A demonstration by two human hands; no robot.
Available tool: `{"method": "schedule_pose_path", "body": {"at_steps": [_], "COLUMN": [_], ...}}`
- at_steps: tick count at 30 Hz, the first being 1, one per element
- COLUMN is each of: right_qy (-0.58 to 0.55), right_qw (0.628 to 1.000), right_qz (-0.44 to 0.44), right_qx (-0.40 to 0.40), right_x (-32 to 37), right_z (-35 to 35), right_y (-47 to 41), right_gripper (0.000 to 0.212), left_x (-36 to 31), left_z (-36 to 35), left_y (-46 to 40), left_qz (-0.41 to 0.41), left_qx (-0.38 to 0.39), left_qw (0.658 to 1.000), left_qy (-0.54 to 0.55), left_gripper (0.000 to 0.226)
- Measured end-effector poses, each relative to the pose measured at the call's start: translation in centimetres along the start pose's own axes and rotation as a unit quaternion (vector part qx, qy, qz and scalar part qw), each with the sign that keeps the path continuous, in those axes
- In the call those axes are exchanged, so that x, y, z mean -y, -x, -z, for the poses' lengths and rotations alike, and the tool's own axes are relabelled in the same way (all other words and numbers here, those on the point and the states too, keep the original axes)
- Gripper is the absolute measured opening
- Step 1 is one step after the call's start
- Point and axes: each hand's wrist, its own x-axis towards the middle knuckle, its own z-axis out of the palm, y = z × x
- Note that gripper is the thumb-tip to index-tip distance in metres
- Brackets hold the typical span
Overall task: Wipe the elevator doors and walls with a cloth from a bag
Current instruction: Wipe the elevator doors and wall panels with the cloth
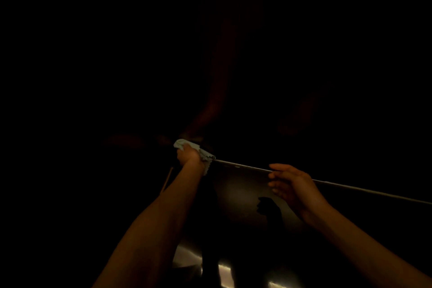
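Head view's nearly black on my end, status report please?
Left hand gripping pale blue cloth at thin metal edge. Right hand open, fingers on that edge. Surroundings too dark to judge.

Left hand (188,155) grips pale cloth (203,153); right hand (291,183) open near metal edge (245,167).

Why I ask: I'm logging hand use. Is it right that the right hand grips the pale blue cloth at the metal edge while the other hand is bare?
Not quite: the head view shows the left hand gripping the pale blue cloth at the metal edge; the right hand is bare.
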Motion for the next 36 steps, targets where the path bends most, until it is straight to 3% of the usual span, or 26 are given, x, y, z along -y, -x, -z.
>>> {"method": "schedule_pose_path", "body": {"at_steps": [4,11,15,25,36], "right_qy": [0.013,0.035,0.068,0.118,0.114], "right_qw": [1.0,0.996,0.989,0.957,0.935], "right_qz": [0.007,0.062,0.109,0.229,0.289], "right_qx": [0.004,0.047,0.076,0.129,0.17], "right_x": [-0.2,1.1,2.9,11.6,18.0], "right_z": [-0.4,-1.9,-2.1,-4.9,-8.7], "right_y": [0.2,1.3,2.3,6.4,9.0], "right_gripper": [0.021,0.024,0.023,0.023,0.022], "left_x": [-0.2,-2.4,-4.4,-13.3,-19.2], "left_z": [0.3,0.7,1.6,2.4,3.6], "left_y": [0.5,3.0,5.4,14.7,19.3], "left_qz": [0.01,-0.122,-0.201,-0.442,-0.484], "left_qx": [0.019,0.017,0.023,0.035,0.081], "left_qw": [0.998,0.986,0.976,0.896,0.87], "left_qy": [0.058,0.116,0.08,-0.003,-0.044], "left_gripper": [0.042,0.037,0.037,0.046,0.049]}}
